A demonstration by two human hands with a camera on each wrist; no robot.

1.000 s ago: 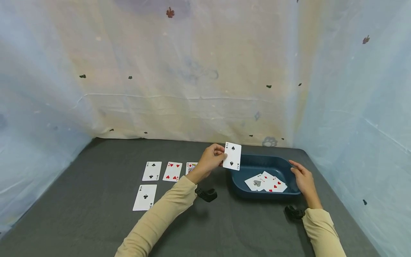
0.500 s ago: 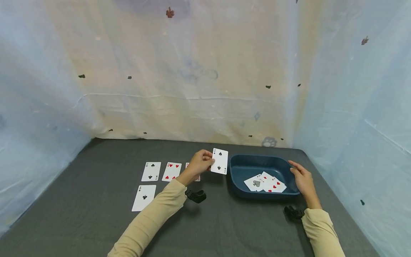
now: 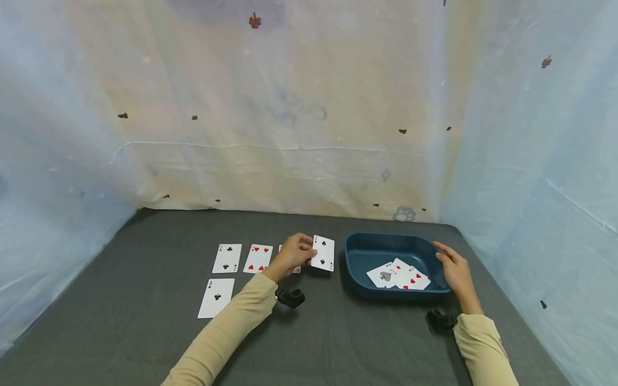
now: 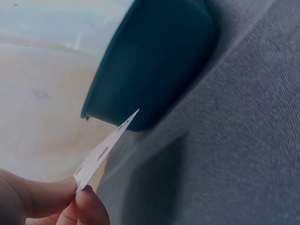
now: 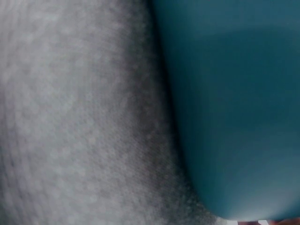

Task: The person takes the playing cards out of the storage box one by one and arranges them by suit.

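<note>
My left hand [image 3: 293, 253] pinches the two of spades [image 3: 323, 253] by its left edge between thumb and fingers. The card is held tilted just off the table, left of the blue tray [image 3: 350, 262]; in the left wrist view a shadow lies on the cloth below the card [image 4: 103, 152]. At the tray's right end, my right hand [image 3: 456, 271] grips the rim. Several playing cards [image 3: 392, 274] overlap inside the tray. Beneath the left hand, a red-marked card [image 3: 296, 269] is mostly hidden.
A two of clubs [image 3: 227, 258] and a four of hearts [image 3: 258, 259] lie face up in a row on the grey cloth [image 3: 338, 343]. An ace of clubs [image 3: 215, 298] lies nearer. A patterned curtain [image 3: 289, 107] stands behind the table.
My left hand has carried the two of spades leftward from over the tray's left end and lowered it towards the table. The right hand keeps its place on the tray.
</note>
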